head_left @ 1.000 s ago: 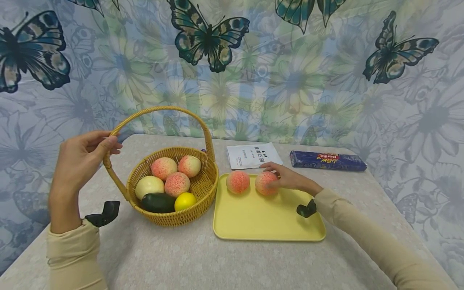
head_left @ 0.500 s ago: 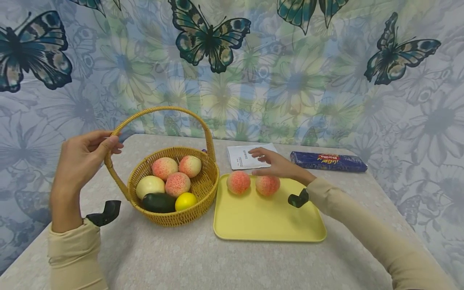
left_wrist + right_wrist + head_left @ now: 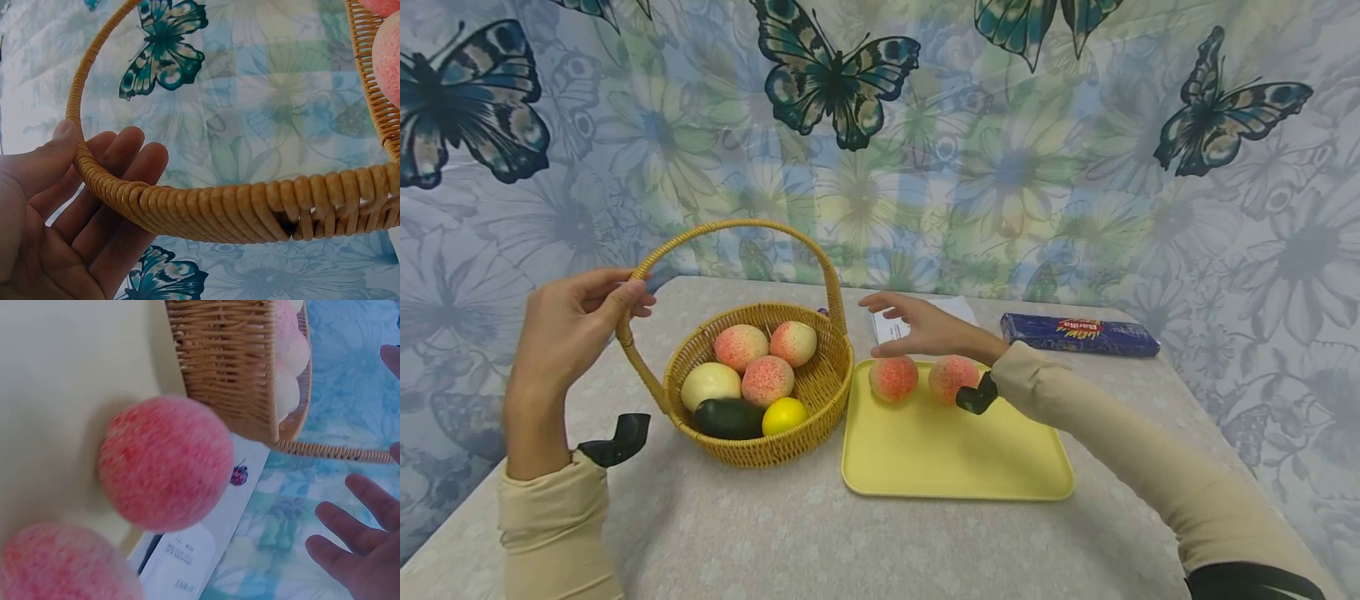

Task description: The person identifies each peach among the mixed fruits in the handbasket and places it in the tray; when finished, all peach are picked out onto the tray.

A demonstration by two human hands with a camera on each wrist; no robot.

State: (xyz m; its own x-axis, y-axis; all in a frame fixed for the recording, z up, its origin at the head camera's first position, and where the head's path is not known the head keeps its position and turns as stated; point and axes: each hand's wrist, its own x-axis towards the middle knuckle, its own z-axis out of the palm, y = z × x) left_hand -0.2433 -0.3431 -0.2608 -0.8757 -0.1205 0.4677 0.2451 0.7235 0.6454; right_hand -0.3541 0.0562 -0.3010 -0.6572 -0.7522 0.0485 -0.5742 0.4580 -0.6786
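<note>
Past the front right rim of the basket (image 3: 822,387) runs an open way in; the handle (image 3: 737,223), with the left hand (image 3: 565,325) on it, bars the back left. Two peaches (image 3: 892,382) crowd the far edge of the yellow tray (image 3: 955,462) — its near half lies free.

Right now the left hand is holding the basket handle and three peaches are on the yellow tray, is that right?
Not quite: two peaches, not three, are on the yellow tray, as the head view shows. The left hand does hold the basket handle.
</note>
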